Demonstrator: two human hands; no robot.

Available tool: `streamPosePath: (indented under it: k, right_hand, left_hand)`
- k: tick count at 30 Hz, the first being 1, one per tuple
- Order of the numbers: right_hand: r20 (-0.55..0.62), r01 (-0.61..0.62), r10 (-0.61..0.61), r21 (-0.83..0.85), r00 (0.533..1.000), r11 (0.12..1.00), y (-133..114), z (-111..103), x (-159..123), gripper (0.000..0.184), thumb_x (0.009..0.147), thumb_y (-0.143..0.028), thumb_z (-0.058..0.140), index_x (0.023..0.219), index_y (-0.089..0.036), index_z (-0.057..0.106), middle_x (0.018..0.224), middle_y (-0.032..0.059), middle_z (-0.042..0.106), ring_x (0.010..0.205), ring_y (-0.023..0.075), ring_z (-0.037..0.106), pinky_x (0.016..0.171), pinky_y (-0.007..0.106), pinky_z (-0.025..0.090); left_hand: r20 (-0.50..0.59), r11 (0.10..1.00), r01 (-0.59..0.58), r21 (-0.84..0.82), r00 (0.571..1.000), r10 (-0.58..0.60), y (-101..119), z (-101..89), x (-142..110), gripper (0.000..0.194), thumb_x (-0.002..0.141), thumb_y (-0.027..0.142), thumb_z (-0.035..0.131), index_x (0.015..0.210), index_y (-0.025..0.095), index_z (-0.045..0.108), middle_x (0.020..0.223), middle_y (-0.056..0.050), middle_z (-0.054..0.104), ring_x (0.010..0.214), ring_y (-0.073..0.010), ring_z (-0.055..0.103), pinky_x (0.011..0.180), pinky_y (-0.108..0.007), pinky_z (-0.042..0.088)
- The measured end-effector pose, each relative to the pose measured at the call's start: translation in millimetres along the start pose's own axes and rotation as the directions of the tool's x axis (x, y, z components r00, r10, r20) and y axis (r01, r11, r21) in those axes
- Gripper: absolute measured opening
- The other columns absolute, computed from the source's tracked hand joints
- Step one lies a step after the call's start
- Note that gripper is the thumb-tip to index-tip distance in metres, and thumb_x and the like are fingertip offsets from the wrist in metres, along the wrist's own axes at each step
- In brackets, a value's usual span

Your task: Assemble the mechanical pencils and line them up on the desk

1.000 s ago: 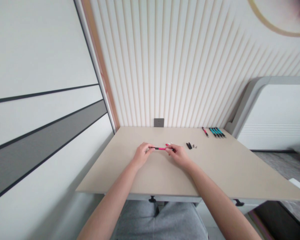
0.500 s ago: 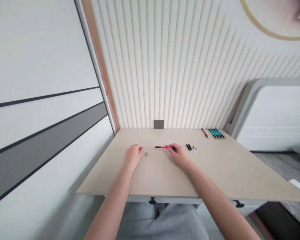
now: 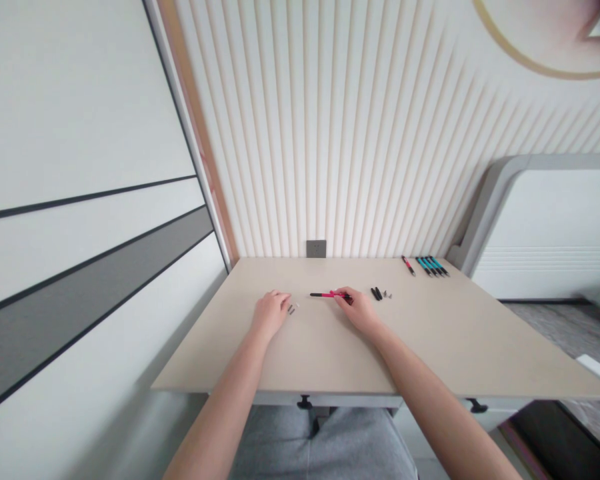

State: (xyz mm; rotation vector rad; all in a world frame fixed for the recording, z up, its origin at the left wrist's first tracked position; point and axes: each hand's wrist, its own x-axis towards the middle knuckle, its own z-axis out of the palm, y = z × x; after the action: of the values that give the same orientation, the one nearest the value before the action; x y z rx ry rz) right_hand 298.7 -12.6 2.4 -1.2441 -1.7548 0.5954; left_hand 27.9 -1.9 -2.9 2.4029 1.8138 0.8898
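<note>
My right hand [image 3: 359, 309] is closed on a pink and black pen [image 3: 325, 295], which points left just above the beige table [image 3: 430, 347]. My left hand [image 3: 270, 312] rests on the table with its fingers curled down over small pen parts [image 3: 293, 309]; I cannot make out whether it holds anything. The two hands are apart, with the pen's black tip between them.
Two black pen pieces [image 3: 377, 293] and tiny parts [image 3: 387, 294] lie right of my right hand. At the back right are a pink pen [image 3: 409, 265] and several teal pens [image 3: 431, 266]. A wall socket [image 3: 317, 249] sits behind the table. A white cabinet [image 3: 550, 233] stands at right.
My left hand let go of the pen's left end and moved left to the small parts on the table. My right hand kept the pen.
</note>
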Motion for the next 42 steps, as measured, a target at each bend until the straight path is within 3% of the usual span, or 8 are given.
streamPosePath:
  k: [9, 12, 16, 21, 26, 32, 36, 42]
  right_hand:
    - [0.037, 0.015, -0.018, 0.088, 0.999, 0.996, -9, -1, -2, 0.031, 0.084, -0.04, 0.056, 0.101, -0.019, 0.071, 0.089, 0.0053, 0.072, 0.061, 0.0146, 0.055, 0.063, 0.03, 0.045]
    - [-0.019, 0.013, -0.011, 0.117, 1.0, 0.993, -11, 1, -1, 0.03, 0.085, -0.041, 0.057, 0.101, -0.019, 0.071, 0.093, 0.0063, 0.072, 0.066, 0.0161, 0.058, 0.067, 0.031, 0.047]
    - [-0.01, 0.01, -0.008, 0.18, 1.0, 0.984, -12, 8, -3, 0.036, 0.089, -0.042, 0.052, 0.112, -0.019, 0.068, 0.094, 0.0073, 0.073, 0.076, 0.0192, 0.063, 0.074, 0.034, 0.05]
    - [0.103, 0.213, -0.229, 0.142, 0.968, 0.967, -25, 17, -10, 0.035, 0.091, -0.036, 0.05, 0.121, -0.025, 0.063, 0.106, 0.0058, 0.071, 0.092, 0.0202, 0.064, 0.092, 0.039, 0.047]
    - [0.186, 0.331, -0.358, 0.158, 0.915, 0.93, -38, 22, -16, 0.042, 0.094, -0.032, 0.046, 0.134, -0.025, 0.052, 0.116, 0.0076, 0.067, 0.097, 0.0199, 0.063, 0.09, 0.037, 0.049]
    - [0.193, 0.429, -0.439, 0.093, 0.877, 0.898, -36, 22, -17, 0.035, 0.094, -0.021, 0.042, 0.123, -0.025, 0.06, 0.114, 0.0074, 0.067, 0.104, 0.021, 0.061, 0.093, 0.038, 0.046]
    - [0.074, 0.38, -0.374, -0.122, 0.925, 0.917, -21, 6, -4, 0.031, 0.092, -0.017, 0.044, 0.11, -0.024, 0.067, 0.099, 0.007, 0.071, 0.091, 0.0211, 0.063, 0.086, 0.037, 0.047]
    - [-0.159, 0.102, -0.212, -0.515, 0.964, 0.851, 34, -66, 16, 0.025, 0.088, -0.022, 0.047, 0.1, -0.02, 0.07, 0.095, 0.0102, 0.069, 0.095, 0.0242, 0.06, 0.089, 0.038, 0.042]
  left_hand:
    - [-0.159, 0.963, -0.209, -0.172, 0.97, 0.182, 25, -7.1, 1, 0.029, 0.086, 0.033, 0.061, 0.113, 0.023, 0.063, 0.106, -0.008, 0.063, 0.103, -0.0225, 0.058, 0.091, -0.037, 0.045]
    - [-0.178, 0.964, -0.152, -0.217, 0.977, 0.114, 29, -3.7, 1, 0.025, 0.088, 0.034, 0.059, 0.108, 0.02, 0.063, 0.096, -0.007, 0.065, 0.091, -0.0204, 0.06, 0.085, -0.035, 0.047]
    - [-0.082, 0.942, -0.134, -0.307, 0.99, 0.114, 34, -0.4, 0, 0.023, 0.093, 0.034, 0.05, 0.096, 0.019, 0.067, 0.086, -0.006, 0.068, 0.076, -0.0172, 0.06, 0.077, -0.032, 0.049]
    - [-0.011, 0.866, -0.161, -0.474, 0.984, 0.177, 50, 0.6, -5, 0.029, 0.092, 0.033, 0.05, 0.114, 0.019, 0.062, 0.103, -0.008, 0.068, 0.091, -0.0187, 0.063, 0.081, -0.031, 0.051]
    - [0.068, 0.812, -0.083, -0.577, 0.986, 0.149, 56, 2.3, -7, 0.04, 0.093, 0.036, 0.05, 0.128, 0.018, 0.053, 0.109, -0.008, 0.067, 0.091, -0.0186, 0.064, 0.078, -0.03, 0.053]
    - [0.074, 0.784, -0.191, -0.591, 0.955, 0.288, 55, 1.4, -5, 0.034, 0.096, 0.028, 0.043, 0.128, 0.023, 0.055, 0.125, -0.007, 0.062, 0.115, -0.0199, 0.057, 0.099, -0.036, 0.046]
    - [0.041, 0.826, -0.232, -0.513, 0.955, 0.293, 47, 1.4, -3, 0.03, 0.095, 0.022, 0.043, 0.12, 0.024, 0.061, 0.111, -0.007, 0.066, 0.106, -0.0191, 0.06, 0.095, -0.035, 0.047]
    - [0.048, 0.904, -0.132, -0.406, 0.985, 0.166, 32, 2.0, -1, 0.022, 0.088, 0.018, 0.053, 0.107, 0.022, 0.063, 0.102, -0.005, 0.069, 0.095, -0.0198, 0.064, 0.088, -0.034, 0.049]
